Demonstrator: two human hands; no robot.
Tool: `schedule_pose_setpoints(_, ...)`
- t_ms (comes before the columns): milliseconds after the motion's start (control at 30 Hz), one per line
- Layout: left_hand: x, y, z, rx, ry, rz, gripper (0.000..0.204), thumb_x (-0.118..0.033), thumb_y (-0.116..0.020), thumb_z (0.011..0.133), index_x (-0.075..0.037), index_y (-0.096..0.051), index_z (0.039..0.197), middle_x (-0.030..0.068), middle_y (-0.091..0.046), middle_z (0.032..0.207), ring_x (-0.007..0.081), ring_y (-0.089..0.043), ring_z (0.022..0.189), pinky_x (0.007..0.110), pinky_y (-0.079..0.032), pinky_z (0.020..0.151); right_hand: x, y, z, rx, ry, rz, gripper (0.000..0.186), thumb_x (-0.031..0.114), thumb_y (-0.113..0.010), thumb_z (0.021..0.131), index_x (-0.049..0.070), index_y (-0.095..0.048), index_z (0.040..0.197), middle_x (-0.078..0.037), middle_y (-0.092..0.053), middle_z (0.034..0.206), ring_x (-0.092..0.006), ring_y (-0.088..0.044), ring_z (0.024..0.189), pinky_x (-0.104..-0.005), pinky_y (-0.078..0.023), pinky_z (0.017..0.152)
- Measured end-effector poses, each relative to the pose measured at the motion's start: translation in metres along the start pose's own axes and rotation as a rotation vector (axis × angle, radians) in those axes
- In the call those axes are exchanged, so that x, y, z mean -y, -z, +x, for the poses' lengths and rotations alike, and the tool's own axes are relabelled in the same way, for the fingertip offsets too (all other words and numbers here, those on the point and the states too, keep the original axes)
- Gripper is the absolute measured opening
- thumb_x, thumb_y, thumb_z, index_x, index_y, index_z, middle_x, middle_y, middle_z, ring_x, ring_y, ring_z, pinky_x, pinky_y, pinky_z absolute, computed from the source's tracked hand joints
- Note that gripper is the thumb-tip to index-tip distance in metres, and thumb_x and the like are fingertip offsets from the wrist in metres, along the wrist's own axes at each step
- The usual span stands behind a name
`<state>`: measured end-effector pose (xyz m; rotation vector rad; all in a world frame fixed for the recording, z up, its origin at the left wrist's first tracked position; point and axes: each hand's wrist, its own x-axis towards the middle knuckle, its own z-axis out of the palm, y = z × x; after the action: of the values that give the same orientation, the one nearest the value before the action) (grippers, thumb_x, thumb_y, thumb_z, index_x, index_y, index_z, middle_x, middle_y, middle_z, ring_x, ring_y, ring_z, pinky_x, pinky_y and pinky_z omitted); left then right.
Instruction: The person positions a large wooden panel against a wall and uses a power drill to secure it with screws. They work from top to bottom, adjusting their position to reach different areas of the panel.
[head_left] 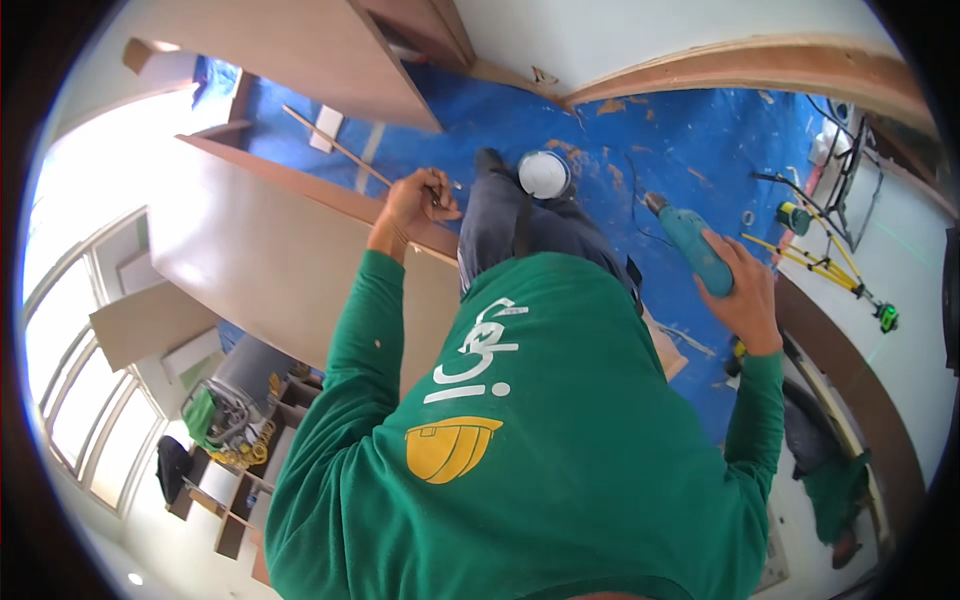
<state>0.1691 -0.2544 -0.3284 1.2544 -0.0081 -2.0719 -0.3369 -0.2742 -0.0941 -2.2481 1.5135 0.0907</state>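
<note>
Check the blue floor sheet first: liable to slip or bunch underfoot because of the wrinkles and scattered debris. Next, note the broad pale board at the person's left; possible dents or scraped knuckles from a careless swing of the arm. Treat the yellow tripod at the right as a likely snag point, with a sideways step as the probable cause. Beware of the thin wooden strip, running toward the left hand and apt to catch a sleeve. Note the white tub close by the feet: lid or open contents, impossible to tell; likely to tip from a stray kick. Locate the teal drill above the sheet, to the right of the tub, nose angled away from the body; possible injury from an accidental trigger pull. Note right hand wrapped around the drill; left hand curled closed, contents impossible to tell. Lastly, watch the dark cord just left of the drill's nose: potential tangle around a spinning tip.
</note>
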Motion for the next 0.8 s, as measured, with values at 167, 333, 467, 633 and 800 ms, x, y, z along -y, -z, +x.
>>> schedule_pose_setpoints(167,-0.015,0.008,-0.013,-0.15,-0.074,0.12,0.017,-0.013,-0.048,0.1,-0.001,-0.061,0.098,0.0081,-0.058,0.078,0.0218,-0.057,0.067,0.035,-0.052,0.061,0.016,0.021,0.048,0.048,0.115,0.003,0.069,0.016,-0.087,0.075,0.018,-0.067,0.141,-0.018,-0.072,0.122,-0.0401,-0.073,0.099,-0.0471,-0.06,0.084)
schedule_pose_setpoints(333,-0.001,0.031,0.005,-0.228,-0.083,0.217,0.022,-0.019,-0.05,0.1,-0.004,-0.066,0.096,0.0046,-0.058,0.08,0.0189,-0.052,0.065,0.033,-0.044,0.059,0.021,0.025,0.095,0.072,0.24,0.004,0.069,0.015,-0.088,0.074,0.017,-0.068,0.14,-0.018,-0.072,0.125,-0.0401,-0.074,0.097,-0.0463,-0.061,0.083)
schedule_pose_setpoints(467,0.064,0.01,0.034,-0.402,-0.186,0.83,0.032,-0.03,-0.055,0.099,-0.004,-0.074,0.101,0.0134,-0.072,0.091,0.0315,-0.069,0.078,0.045,-0.055,0.073,0.009,0.013,0.135,0.136,0.352,0.072,0.069,0.016,-0.089,0.074,0.018,-0.068,0.14,-0.018,-0.073,0.123,-0.0391,-0.074,0.1,-0.045,-0.062,0.085)
schedule_pose_setpoints(633,0.114,-0.1,0.018,-0.534,-0.08,1.321,0.042,-0.044,-0.063,0.1,-0.003,-0.074,0.101,0.0214,-0.076,0.096,0.0383,-0.073,0.103,0.055,-0.054,0.083,-0.029,-0.012,0.18,0.199,0.532,0.11,0.067,0.02,-0.089,0.075,0.017,-0.069,0.139,-0.017,-0.074,0.12,-0.038,-0.075,0.1,-0.0446,-0.062,0.085)
schedule_pose_setpoints(800,0.17,-0.164,-0.006,-0.373,-0.067,1.14,0.034,-0.037,-0.065,0.103,-0.004,-0.073,0.099,0.017,-0.076,0.091,0.0378,-0.074,0.092,0.051,-0.055,0.081,-0.073,-0.048,0.214,0.327,0.58,0.163,0.065,0.022,-0.088,0.077,0.017,-0.069,0.139,-0.014,-0.075,0.115,-0.0356,-0.075,0.096,-0.0456,-0.062,0.081)
